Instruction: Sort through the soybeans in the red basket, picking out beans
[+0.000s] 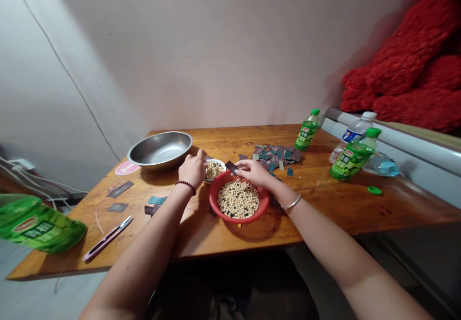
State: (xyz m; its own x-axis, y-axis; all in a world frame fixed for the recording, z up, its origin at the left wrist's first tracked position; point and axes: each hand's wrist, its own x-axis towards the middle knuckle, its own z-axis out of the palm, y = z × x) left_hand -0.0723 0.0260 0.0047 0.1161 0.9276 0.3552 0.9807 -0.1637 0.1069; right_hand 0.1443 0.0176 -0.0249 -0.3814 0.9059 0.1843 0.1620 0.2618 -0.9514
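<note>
Over the colander (212, 200), right fingers (245, 165) pinch a tag (231, 167).

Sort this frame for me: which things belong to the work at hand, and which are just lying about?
In use: right hand pinching a dark rectangular swatch; left hand beside a small white bowl of beans; red plastic basket of pale and dark beans; pile of teal and brown swatches.

Lying about: round steel basin; green-labelled plastic bottle; pink-handled craft knife; red fluffy fabric.
</note>
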